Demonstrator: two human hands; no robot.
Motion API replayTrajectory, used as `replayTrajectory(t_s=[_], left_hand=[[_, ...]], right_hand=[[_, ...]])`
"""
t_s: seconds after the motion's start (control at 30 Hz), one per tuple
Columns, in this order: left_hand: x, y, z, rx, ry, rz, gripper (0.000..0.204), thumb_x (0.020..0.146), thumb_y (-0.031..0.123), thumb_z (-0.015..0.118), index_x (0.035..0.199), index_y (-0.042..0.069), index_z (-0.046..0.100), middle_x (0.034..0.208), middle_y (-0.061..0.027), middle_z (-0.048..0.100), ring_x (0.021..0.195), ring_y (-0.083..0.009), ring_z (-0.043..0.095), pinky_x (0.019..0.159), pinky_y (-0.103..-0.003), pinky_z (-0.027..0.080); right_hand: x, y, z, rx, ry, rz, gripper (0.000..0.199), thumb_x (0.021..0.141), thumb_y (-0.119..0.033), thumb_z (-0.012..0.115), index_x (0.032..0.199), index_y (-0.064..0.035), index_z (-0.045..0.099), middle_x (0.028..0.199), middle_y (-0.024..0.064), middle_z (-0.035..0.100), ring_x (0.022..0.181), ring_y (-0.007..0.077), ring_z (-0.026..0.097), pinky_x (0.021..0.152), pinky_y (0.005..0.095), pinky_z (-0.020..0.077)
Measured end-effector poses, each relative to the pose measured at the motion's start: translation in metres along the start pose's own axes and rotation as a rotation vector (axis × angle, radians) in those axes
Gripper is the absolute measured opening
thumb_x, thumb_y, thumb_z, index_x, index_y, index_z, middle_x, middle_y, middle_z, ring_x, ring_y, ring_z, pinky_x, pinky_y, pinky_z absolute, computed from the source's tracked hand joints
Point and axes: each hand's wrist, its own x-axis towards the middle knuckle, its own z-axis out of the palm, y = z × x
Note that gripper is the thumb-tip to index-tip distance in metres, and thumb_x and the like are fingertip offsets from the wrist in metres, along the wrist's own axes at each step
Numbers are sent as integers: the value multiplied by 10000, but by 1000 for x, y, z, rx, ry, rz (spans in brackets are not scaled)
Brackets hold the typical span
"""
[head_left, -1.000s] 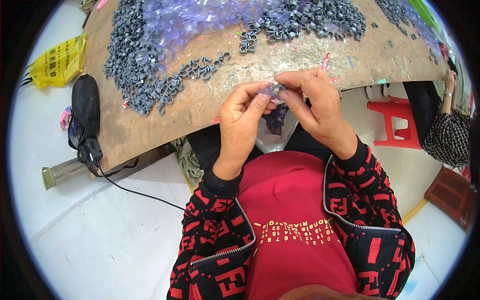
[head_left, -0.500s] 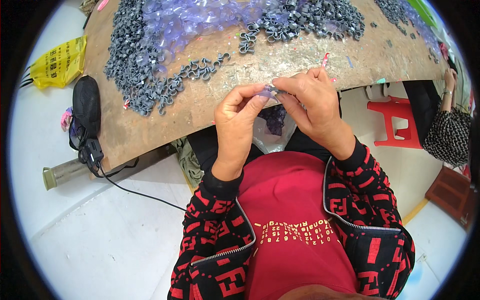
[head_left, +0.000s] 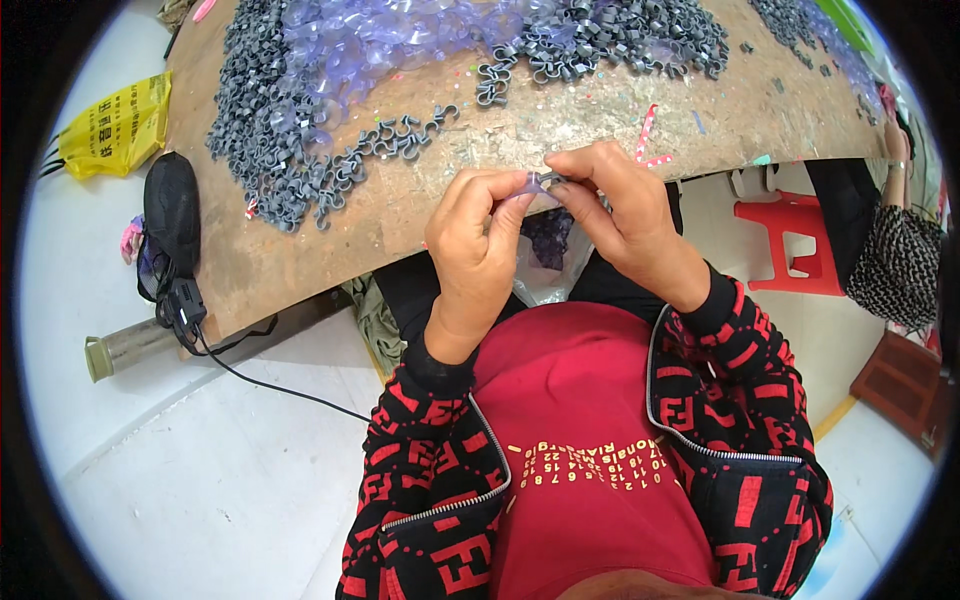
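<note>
The left hand's (head_left: 468, 228) fingertips hide most of a purple piece (head_left: 531, 186), the right hand's (head_left: 628, 218) most of a grey piece (head_left: 551, 178); whether the two are joined is too small to tell. The top edge cuts off the heap of translucent purple pieces (head_left: 400, 45). The tabletop (head_left: 270, 270) covers one end of a bottle (head_left: 130, 350), and the dark rim crops a co-worker (head_left: 895, 270).

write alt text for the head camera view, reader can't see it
A person's left hand pinches a small translucent purple plastic piece beside a small grey plastic piece in the right hand, near the edge of a worn brown wooden table. Beyond lie heaps of curved grey plastic clips and translucent purple plastic pieces.
</note>
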Motion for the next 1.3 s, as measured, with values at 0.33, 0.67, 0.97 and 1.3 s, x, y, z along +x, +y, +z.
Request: replayTrajectory(t_s=[0.33,0.67,0.97,1.3], left_hand=[[7,6,-5,-322,-169,-440,103,880,53,631,959,-12,635,813,-28,628,713,-95,575,619,-234,463],[16,-4,-16,-439,-205,-511,105,869,48,631,967,15,649,821,-23,639,712,-92,577,643,-224,459],[22,0,-15,241,-35,348,178,758,-57,669,913,29,657,829,-114,638,720,-249,635,619,-317,500],[14,-1,-13,40,-135,50,127,787,-47,637,903,2,643,817,-122,631,697,-260,629,611,-310,491]], right_hand=[[17,22,-14,-285,-153,-469,318,716,-1,660,1029,-1,603,870,96,625,707,229,584,710,346,472],[11,14,-17,315,-301,252,350,841,-63,647,1182,-24,581,938,58,603,784,133,572,746,282,480],[25,17,-15,816,-387,616,318,946,-200,578,1208,-25,539,906,7,596,795,67,566,699,213,468],[22,22,-17,845,-431,583,274,907,-146,632,1140,-26,554,860,-8,581,724,52,535,623,193,427]])
